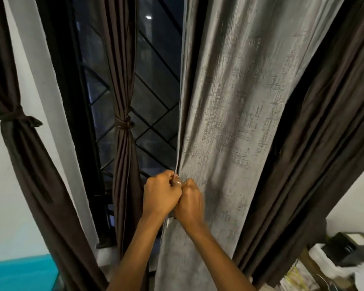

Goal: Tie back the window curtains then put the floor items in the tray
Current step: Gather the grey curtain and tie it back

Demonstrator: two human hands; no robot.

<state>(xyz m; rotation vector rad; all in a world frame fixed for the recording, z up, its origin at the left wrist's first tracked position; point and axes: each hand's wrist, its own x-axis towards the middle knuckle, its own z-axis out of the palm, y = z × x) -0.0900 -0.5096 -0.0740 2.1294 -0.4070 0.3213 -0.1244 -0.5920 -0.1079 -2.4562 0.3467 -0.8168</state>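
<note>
A wide grey textured curtain hangs loose in front of the dark window. My left hand and my right hand are side by side at its left edge, both gripping the fabric with curled fingers. A ring shows on a finger between them. To the left, a brown curtain is gathered and tied at mid-height. Another brown curtain at the far left is also tied with a band. The tray and the floor items are out of view.
A loose dark brown curtain hangs to the right of the grey one. A teal surface lies at the bottom left. Clutter with a dark box and papers sits at the bottom right. The window has diagonal bars.
</note>
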